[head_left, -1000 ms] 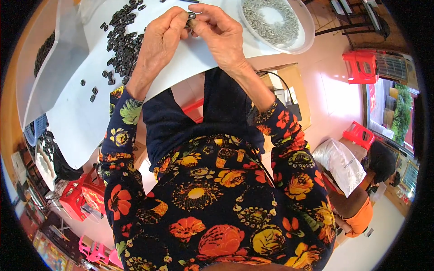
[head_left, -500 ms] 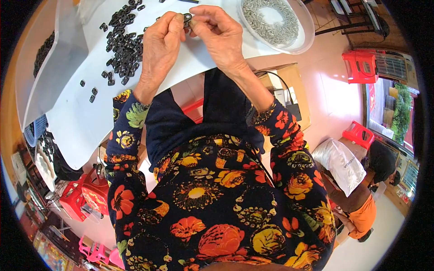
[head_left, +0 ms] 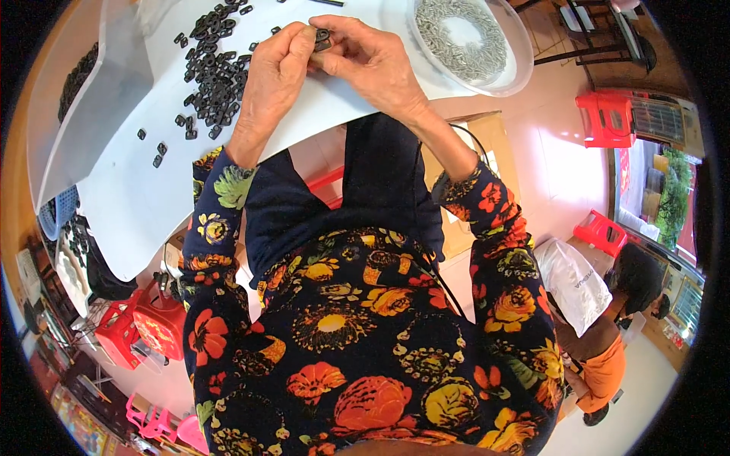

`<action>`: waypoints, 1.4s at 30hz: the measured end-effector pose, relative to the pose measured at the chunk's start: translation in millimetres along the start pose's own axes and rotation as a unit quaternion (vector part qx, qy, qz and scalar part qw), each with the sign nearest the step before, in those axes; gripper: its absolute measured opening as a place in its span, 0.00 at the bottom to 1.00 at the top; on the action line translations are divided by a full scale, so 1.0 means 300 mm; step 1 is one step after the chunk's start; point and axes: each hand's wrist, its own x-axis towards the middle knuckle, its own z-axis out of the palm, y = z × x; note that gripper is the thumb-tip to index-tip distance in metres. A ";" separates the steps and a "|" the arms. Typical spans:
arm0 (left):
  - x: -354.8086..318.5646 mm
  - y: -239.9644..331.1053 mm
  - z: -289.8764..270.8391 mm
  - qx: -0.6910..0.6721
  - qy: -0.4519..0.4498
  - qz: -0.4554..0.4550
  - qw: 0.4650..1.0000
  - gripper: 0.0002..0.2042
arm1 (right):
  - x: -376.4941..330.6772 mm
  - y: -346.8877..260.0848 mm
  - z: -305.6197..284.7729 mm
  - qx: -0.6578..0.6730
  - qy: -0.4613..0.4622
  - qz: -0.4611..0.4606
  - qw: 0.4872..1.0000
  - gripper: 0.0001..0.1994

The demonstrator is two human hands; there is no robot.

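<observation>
Between my left hand [head_left: 275, 83] and my right hand [head_left: 374, 72], above the white table, is a small black part with holes [head_left: 322, 36]. The fingers of both hands are closed around it at their tips. It looks like the loose black parts [head_left: 217, 76] heaped on the table just left of my left hand. To the right of my right hand stands a round clear plastic tub [head_left: 525, 57] with many small silver metal pins [head_left: 456, 64] in it. Whether a pin is between my fingers is hidden.
A translucent bin [head_left: 91, 106] with more black parts stands at the table's left. A few parts lie apart near it, and a thin black rod [head_left: 325, 2] lies at the far edge. Red stools [head_left: 606, 118] stand on the floor. At the lower right a person in orange [head_left: 604, 372] bends down.
The black part has turned between my fingertips. My right hand has shifted slightly right and nearer me, its elbow outward. The table, tub and heap appear slightly shifted in view.
</observation>
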 end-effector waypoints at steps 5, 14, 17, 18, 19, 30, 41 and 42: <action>0.000 -0.017 -0.001 -0.030 -0.035 -0.014 0.999 0.13 | 0.017 -0.016 -0.014 -0.122 0.011 -0.056 0.991 0.16; -0.006 -0.010 0.002 -0.004 -0.049 0.001 0.999 0.12 | 0.011 0.004 -0.021 -0.153 0.016 -0.120 0.981 0.17; 0.002 -0.019 -0.009 0.001 -0.064 0.002 0.998 0.13 | 0.011 -0.002 -0.021 -0.125 0.021 -0.107 0.986 0.15; 0.003 -0.019 -0.010 0.017 -0.074 0.007 0.997 0.13 | 0.010 -0.006 -0.021 -0.118 0.021 -0.099 0.988 0.15; 0.001 -0.017 -0.007 0.016 -0.074 0.008 0.997 0.13 | 0.009 -0.006 -0.021 -0.118 0.021 -0.099 0.988 0.15; -0.001 -0.035 0.000 0.009 -0.071 0.011 0.997 0.14 | 0.005 -0.014 -0.018 -0.173 0.032 -0.110 0.978 0.13; 0.003 -0.017 0.001 0.010 -0.066 0.024 0.997 0.13 | 0.007 0.000 -0.015 -0.079 0.038 -0.072 0.994 0.12; 0.006 -0.023 0.001 0.015 -0.061 0.029 0.998 0.13 | 0.011 0.002 -0.015 -0.075 0.041 -0.069 0.994 0.12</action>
